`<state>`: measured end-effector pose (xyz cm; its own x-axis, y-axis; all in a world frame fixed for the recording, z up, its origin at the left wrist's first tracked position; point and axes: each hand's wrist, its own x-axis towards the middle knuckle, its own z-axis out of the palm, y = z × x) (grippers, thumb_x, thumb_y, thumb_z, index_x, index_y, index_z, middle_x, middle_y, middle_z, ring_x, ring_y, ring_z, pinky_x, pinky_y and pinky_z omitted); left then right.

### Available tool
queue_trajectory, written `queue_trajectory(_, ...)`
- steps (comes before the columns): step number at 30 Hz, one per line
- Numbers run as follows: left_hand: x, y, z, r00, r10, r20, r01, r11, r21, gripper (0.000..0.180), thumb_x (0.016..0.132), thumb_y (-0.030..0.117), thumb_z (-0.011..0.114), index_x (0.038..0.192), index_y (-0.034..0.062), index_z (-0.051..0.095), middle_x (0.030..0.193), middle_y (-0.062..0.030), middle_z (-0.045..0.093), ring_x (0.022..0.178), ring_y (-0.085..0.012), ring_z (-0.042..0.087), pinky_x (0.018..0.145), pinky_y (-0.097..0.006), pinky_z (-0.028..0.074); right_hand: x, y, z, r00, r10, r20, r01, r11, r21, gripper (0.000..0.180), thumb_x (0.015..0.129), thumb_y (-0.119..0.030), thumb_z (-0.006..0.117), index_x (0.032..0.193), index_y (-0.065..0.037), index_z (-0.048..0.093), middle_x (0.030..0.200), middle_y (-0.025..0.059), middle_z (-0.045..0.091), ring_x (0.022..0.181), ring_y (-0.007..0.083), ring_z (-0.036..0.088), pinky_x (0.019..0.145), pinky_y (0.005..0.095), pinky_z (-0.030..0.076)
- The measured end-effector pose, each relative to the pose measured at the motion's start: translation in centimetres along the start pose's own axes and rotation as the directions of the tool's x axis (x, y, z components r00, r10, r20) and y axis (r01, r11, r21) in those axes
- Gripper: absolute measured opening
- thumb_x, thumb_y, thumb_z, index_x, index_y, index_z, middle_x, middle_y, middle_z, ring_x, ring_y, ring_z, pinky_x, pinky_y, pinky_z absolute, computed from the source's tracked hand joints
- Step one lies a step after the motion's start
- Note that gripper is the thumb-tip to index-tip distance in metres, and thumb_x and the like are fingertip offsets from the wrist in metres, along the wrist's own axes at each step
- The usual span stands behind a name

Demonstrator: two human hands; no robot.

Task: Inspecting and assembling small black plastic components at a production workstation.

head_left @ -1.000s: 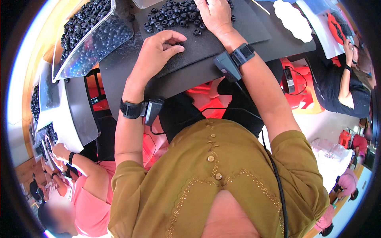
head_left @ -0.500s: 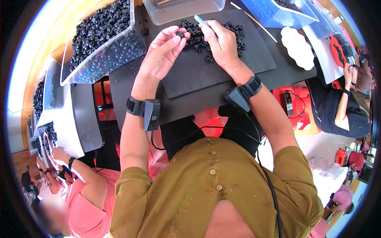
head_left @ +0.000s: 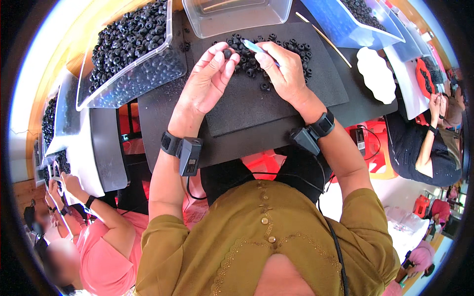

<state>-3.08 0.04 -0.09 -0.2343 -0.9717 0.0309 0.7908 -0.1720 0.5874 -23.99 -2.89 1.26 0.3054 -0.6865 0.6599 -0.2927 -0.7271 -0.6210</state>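
Head view: the left hand (head_left: pixel 207 81) is raised over the black foam mat (head_left: pixel 247 108), its thumb and fingertips pinched on one small black ring (head_left: pixel 227 53). The right hand (head_left: pixel 284 74) sits just beside it, fingers pressed together around a thin pale-blue tool (head_left: pixel 254 47) whose tip points at that ring. The step in hand looks like working a single ring with the tool, either picking at its hole or threading it. The next move would call for steadying the ring and guiding the tip squarely into its centre, since the part is small and round and could slip from the pinch.

On the mat, beyond both hands, lies a loose pile of rings (head_left: pixel 276 49), touching the right fingers. Past the mat's far edge stands a clear tub (head_left: pixel 237 17), nearly bare inside. To the mat's left a tilted clear bin (head_left: pixel 133 54) is heaped with rings; to its right a blue-tinted bin (head_left: pixel 355 19) holds more. A thin stick (head_left: pixel 323 34) and a white scalloped dish (head_left: pixel 376 74) lie right of the mat. Both wrists carry black strapped devices (head_left: pixel 187 153).

Nothing blocks the hands, though the pile crowds the right hand's working space. Other people sit at the left (head_left: pixel 94 232) and right (head_left: pixel 429 143) of the mat, their hands well apart from it.
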Motion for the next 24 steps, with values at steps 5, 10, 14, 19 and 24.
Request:
queue_trajectory(5, -0.06, -0.57, -0.22, 0.995, -0.051, 0.081, 0.058, 0.995, -0.085, 0.028, 0.098, 0.009, 0.059, 0.125, 0.0051, 0.054, 0.12, -0.0106, 0.057, 0.108, -0.0204, 0.058, 0.091, -0.024, 0.055, -0.13, 0.09, 0.09, 1.0, -0.01, -0.003, 0.01, 1.0, 0.023, 0.021, 0.094, -0.023, 0.063, 0.101, -0.004, 0.066, 0.085, 0.0127, 0.066, 0.069, 0.0298, 0.064, 0.062, 0.0361, 0.05)
queue_trajectory(10, -0.08, -0.57, 0.15, 1.0, -0.014, 0.026, 0.015, 0.998, -0.056, 0.023, 0.098, 0.008, 0.06, 0.121, 0.0053, 0.057, 0.116, -0.01, 0.06, 0.104, -0.0196, 0.06, 0.089, -0.024, 0.055, -0.23, 0.26, 0.03, 0.996, -0.085, 0.038, 0.086, 0.996, -0.028, 0.02, 0.094, -0.024, 0.063, 0.102, -0.005, 0.066, 0.089, 0.012, 0.068, 0.078, 0.0322, 0.067, 0.066, 0.0385, 0.052)
queue_trajectory(14, -0.1, -0.52, 0.07, 0.995, -0.008, 0.103, 0.02, 0.993, -0.119, 0.019, 0.098, 0.009, 0.06, 0.117, 0.0069, 0.059, 0.11, -0.0089, 0.063, 0.102, -0.0185, 0.063, 0.089, -0.025, 0.055, -0.24, -0.08, -0.13, 0.992, -0.092, 0.083, 0.095, 0.995, -0.028, 0.02, 0.094, -0.023, 0.063, 0.102, -0.006, 0.066, 0.09, 0.0116, 0.068, 0.078, 0.0321, 0.067, 0.066, 0.0384, 0.053)
queue_trajectory(19, -0.22, -0.66, -0.46, 0.994, -0.01, 0.111, 0.021, 0.996, -0.092, 0.026, 0.097, 0.009, 0.06, 0.123, 0.0077, 0.058, 0.117, -0.0093, 0.06, 0.104, -0.0186, 0.058, 0.09, -0.026, 0.054, -0.2, -0.3, -0.03, 0.989, -0.117, 0.086, 0.12, 0.992, -0.03, 0.019, 0.094, -0.024, 0.063, 0.101, -0.006, 0.067, 0.088, 0.0107, 0.068, 0.076, 0.0316, 0.067, 0.065, 0.0384, 0.053)
queue_trajectory(24, -0.43, -0.63, -0.47, 0.989, -0.023, 0.148, 0.031, 0.998, -0.053, 0.025, 0.097, 0.013, 0.061, 0.122, 0.0101, 0.058, 0.116, -0.0078, 0.061, 0.103, -0.018, 0.058, 0.089, -0.027, 0.053, -0.32, -0.66, -0.19, 0.988, -0.111, 0.104, 0.118, 0.99, -0.072, 0.02, 0.093, -0.025, 0.063, 0.101, -0.007, 0.067, 0.088, 0.0097, 0.068, 0.075, 0.0306, 0.067, 0.063, 0.0378, 0.053)
